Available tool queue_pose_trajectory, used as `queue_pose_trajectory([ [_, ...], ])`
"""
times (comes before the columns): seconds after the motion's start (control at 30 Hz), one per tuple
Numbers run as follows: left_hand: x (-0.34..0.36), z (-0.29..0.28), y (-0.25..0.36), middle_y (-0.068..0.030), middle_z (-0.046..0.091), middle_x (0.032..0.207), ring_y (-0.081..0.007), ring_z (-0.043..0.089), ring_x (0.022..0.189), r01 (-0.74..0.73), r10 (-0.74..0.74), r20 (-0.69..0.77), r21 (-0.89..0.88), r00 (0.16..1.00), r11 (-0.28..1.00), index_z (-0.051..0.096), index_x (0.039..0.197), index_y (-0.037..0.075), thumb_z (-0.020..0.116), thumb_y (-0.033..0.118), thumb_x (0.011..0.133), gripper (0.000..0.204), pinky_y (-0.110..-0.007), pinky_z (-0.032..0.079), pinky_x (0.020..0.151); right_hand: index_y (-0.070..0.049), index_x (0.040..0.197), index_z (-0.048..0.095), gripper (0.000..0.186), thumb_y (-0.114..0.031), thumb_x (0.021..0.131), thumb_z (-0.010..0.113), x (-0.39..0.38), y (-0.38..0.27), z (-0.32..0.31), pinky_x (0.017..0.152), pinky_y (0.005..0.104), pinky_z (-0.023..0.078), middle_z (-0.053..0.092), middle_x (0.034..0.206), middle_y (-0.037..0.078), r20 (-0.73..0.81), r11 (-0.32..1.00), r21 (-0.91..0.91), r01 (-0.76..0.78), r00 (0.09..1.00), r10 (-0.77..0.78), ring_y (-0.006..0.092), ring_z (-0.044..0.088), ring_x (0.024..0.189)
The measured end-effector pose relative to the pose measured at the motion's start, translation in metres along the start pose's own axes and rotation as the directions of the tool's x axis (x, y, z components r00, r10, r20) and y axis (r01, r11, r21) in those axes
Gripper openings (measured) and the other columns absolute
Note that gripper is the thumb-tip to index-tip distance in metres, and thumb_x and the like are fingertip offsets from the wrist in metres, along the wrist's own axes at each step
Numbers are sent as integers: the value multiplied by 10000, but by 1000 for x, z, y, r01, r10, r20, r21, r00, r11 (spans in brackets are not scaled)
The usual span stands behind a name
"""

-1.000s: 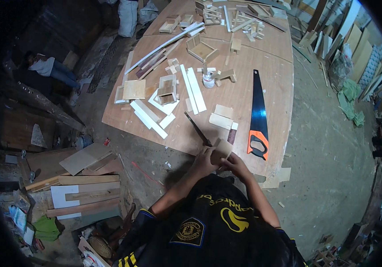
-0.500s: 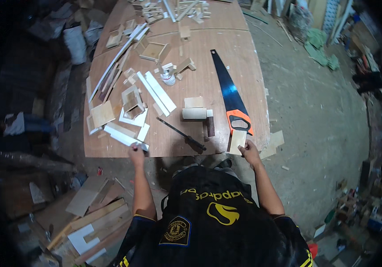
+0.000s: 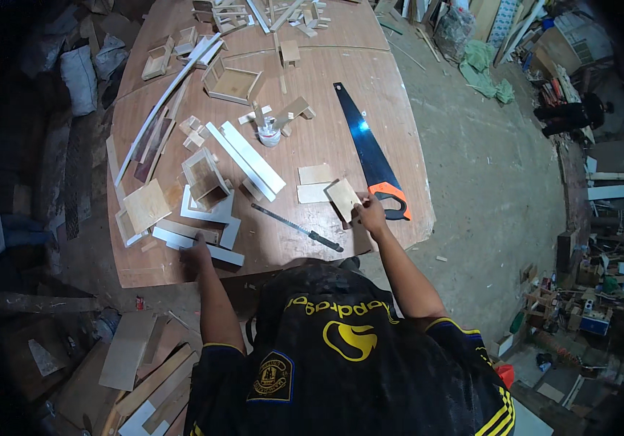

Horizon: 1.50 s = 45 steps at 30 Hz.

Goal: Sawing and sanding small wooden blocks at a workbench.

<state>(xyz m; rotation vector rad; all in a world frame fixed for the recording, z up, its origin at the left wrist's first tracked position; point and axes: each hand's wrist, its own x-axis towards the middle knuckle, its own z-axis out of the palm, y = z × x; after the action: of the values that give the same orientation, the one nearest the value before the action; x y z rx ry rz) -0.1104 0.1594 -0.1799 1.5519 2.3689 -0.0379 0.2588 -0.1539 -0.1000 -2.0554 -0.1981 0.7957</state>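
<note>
In my right hand is a small rectangular plywood panel, pinched at its right edge and tilted above the table. Just beyond and to its left, two flat pale panels lie side by side. An orange-handled hand saw lies right of that hand. My left hand is at the near left, by a bare wooden strip and a white strip. Its fingertips meet the wooden strip, but shade hides the grip. A thin dark-handled saw-like blade lies between my hands.
The brown tabletop holds open wooden boxes, long white strips, and a small tub with a brush. Offcuts are piled on the floor at left. Another person is at the far right.
My right hand has carried the panel left and away from me, from beside the saw handle toward the flat panels. The left hand has shifted left along the strips. The view has shifted.
</note>
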Motion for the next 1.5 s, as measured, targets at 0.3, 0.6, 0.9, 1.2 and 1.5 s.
queue_pose_trajectory([
  [0.3, 4, -2, -3, -322, 553, 1230, -432, 560, 1131, 0, 2, 5, -287, 1000, 958, 376, 1313, -161, 703, 487, 774, 904, -472, 450, 972, -36, 1162, 624, 347, -95, 821, 607, -6, -14, 18, 883, 387, 495, 651, 1095, 201, -154, 838, -535, 107, 963, -221, 317, 630, 1034],
  [0.6, -23, -26, 26, -359, 430, 1343, -445, 435, 1270, -97, 115, 41, -314, 992, 944, 184, 1407, -149, 713, 474, 775, 1033, -464, 330, 1090, -21, 1203, 575, 304, -119, 916, 596, -60, 27, -3, 865, 306, 486, 644, 1079, 87, -82, 981, -28, 190, 978, -192, 165, 614, 982],
  [0.9, -26, 6, 15, -351, 330, 1421, -455, 385, 1306, -1, 31, 92, -311, 995, 950, 171, 1433, -109, 734, 379, 777, 992, -498, 317, 1094, -46, 1216, 567, 290, -146, 946, 591, -76, 54, -21, 684, 233, 466, 630, 994, 20, -83, 993, 32, 110, 991, -107, 89, 578, 853],
  [1.2, -51, 46, -22, -355, 251, 1462, -513, 281, 1347, -206, 269, 61, -494, 961, 845, 152, 1473, -39, 750, 330, 749, 1008, -567, 261, 1105, -39, 1211, 561, 272, -105, 947, 566, -87, 39, -43, 857, 308, 485, 666, 1020, 73, -10, 992, 8, 123, 992, -123, 162, 622, 949],
  [1.5, -94, 53, -9, -273, 456, 1334, -416, 493, 1215, -58, 41, -48, -440, 998, 896, 301, 1388, -54, 759, 337, 717, 902, -542, 410, 974, -113, 1214, 583, 269, -199, 960, 564, -94, 77, -75, 652, 247, 481, 642, 982, -4, 35, 987, -12, 162, 986, -161, 90, 571, 833],
])
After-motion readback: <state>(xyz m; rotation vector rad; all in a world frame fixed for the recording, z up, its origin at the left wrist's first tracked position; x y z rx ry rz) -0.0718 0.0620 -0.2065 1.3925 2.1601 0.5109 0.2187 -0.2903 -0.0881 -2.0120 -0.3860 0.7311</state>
